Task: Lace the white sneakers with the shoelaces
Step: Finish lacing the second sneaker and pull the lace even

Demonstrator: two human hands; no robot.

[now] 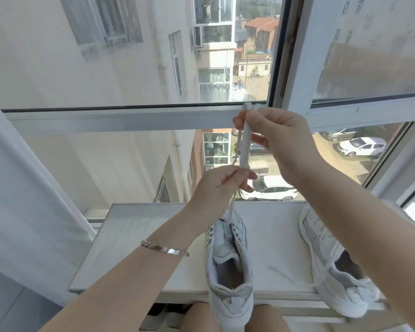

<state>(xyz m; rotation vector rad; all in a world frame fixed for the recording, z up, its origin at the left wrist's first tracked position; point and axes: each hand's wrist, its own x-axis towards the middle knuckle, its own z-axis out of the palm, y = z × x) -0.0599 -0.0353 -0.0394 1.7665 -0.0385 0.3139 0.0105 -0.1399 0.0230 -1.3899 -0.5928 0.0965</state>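
Note:
A white sneaker (229,262) stands on the white sill shelf (134,236), toe towards the window and heel over the near edge. A white shoelace (244,142) rises from its front eyelets and is stretched upward. My left hand (222,182) pinches the lace low down. My right hand (273,140) pinches the same lace higher up, near its end, in front of the window frame. The second white sneaker (331,259) lies on the shelf to the right, partly behind my right forearm.
A large window with white frames (130,118) stands directly behind the shelf, with buildings and parked cars far below. A white curtain (29,200) hangs at the left. A bracelet (164,249) circles my left wrist. My knees show below the shelf's near edge.

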